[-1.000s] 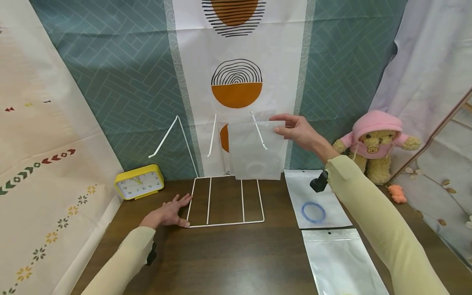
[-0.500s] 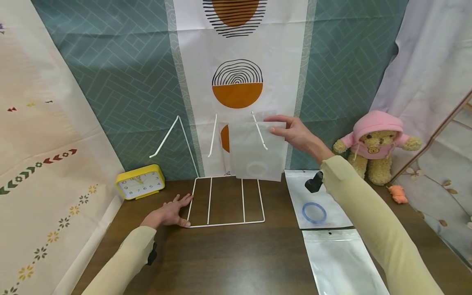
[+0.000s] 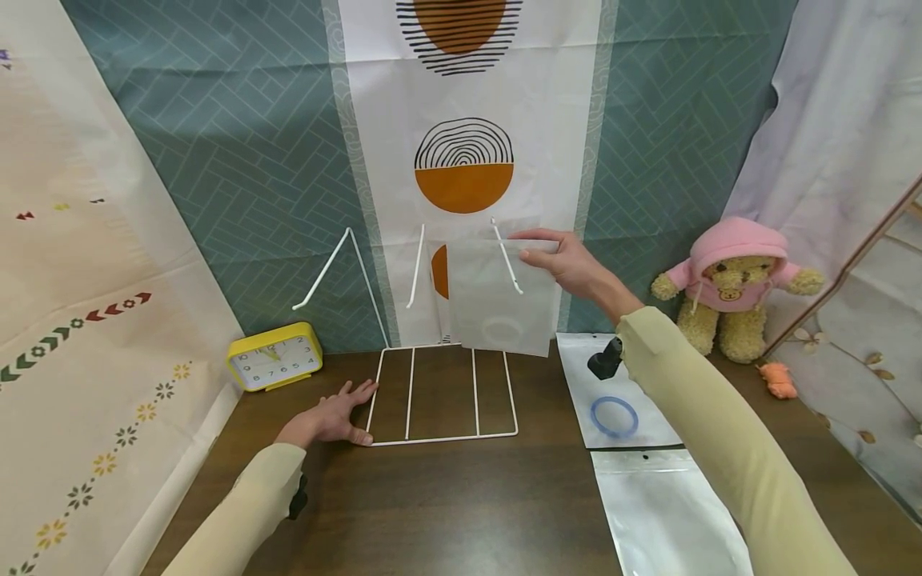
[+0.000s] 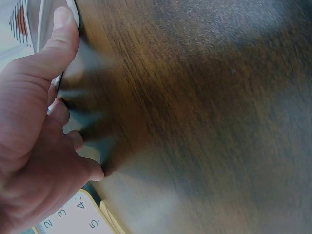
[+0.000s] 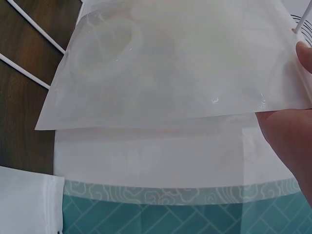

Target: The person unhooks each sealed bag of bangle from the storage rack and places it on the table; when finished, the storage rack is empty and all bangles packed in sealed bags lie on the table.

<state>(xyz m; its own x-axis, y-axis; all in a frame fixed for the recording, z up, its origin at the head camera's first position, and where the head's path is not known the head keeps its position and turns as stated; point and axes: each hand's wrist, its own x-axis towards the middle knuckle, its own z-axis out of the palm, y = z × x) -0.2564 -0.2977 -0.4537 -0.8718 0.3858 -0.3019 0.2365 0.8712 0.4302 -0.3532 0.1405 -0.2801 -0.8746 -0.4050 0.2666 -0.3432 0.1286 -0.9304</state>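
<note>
Nearest, on the dark brown wooden worktop (image 3: 432, 504): flat silver pouch (image 3: 663, 512). Left hand (image 3: 331, 414), fingers spread, rests against the left side of the white wire rack (image 3: 442, 439); yellow rectangular clock (image 3: 276, 356) beyond. Right hand (image 3: 565, 260) nearer the translucent white pouch (image 3: 475, 296), pinching its upper right edge; pouch upright at rack's rear, left of and below those fingers, long axis unclear. Slim right prong (image 3: 507, 258) overlaps it; hooked on or not, cannot tell.

On the dark brown wooden counter (image 3: 432, 512): at left, a yellow-framed rectangular clock (image 3: 274, 358); at right, a tan plush bear in a pink hoodie (image 3: 727, 298), near a small orange yarn-like bundle (image 3: 778, 380). Behind, teal-and-white patterned cloth (image 3: 461, 100).
</note>
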